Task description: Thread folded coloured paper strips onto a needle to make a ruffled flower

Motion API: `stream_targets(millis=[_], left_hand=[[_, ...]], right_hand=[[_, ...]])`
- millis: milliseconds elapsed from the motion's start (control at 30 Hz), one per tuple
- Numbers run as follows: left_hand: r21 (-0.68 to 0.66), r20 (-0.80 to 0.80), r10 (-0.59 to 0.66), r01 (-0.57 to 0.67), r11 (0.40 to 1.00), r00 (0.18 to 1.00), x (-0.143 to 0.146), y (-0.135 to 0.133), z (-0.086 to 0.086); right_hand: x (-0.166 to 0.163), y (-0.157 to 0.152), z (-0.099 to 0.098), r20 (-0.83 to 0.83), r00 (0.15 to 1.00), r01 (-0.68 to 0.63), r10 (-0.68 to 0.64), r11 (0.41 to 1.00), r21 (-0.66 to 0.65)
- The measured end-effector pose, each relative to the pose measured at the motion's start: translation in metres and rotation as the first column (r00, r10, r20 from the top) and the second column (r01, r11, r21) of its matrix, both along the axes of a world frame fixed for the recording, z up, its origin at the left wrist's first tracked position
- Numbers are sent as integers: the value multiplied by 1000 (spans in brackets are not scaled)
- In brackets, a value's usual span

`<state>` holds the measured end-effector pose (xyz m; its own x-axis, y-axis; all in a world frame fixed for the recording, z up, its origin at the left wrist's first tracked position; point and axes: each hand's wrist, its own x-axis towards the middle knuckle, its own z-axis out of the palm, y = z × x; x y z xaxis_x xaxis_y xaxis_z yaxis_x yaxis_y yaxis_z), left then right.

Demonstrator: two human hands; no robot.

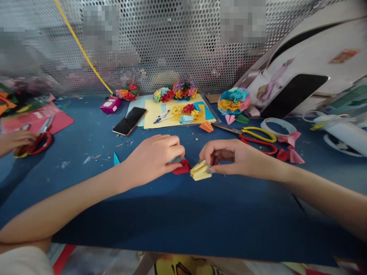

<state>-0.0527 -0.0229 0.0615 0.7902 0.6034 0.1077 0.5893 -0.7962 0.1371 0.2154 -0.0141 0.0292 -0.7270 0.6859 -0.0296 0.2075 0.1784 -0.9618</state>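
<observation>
Head view, blue table [183, 214], left to right. Far left edge: a co-worker's hand [17, 141] beside one pair of scissors [34, 143] with red and yellow handles, on a pink sheet [37, 120]. Along the back edge: one magenta box [110, 104], one pinwheel paper flower [127, 92], one phone [129, 120], then one yellow sheet [151, 118] with two pens [162, 116] on it and flower clusters [174, 93] behind them. One teal paper triangle [116, 159] lies left of the left hand [151, 160]. Its fingers [172, 147] curl narrow over one red folded paper [182, 168] near the table's middle. Just right of that, the right hand [237, 158] pinches one yellow folded paper [200, 171] with narrow fingers [212, 151]; the two papers are almost touching. Further right: one large paper flower [233, 101], a second pair of scissors [258, 133], one tape roll [278, 126], and three pink and red paper pieces [289, 147].
</observation>
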Motion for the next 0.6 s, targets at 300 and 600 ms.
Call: stream_targets(millis=[300, 600], left_hand=[[-200, 20, 222, -213, 956, 975, -6, 9, 5], [-123, -132, 232, -249, 961, 964, 7, -3, -3]], right_hand=[[-6, -1, 0, -4, 1000, 4, -4, 1000, -4], [-6, -2, 15, -34, 999, 35, -33, 997, 64]])
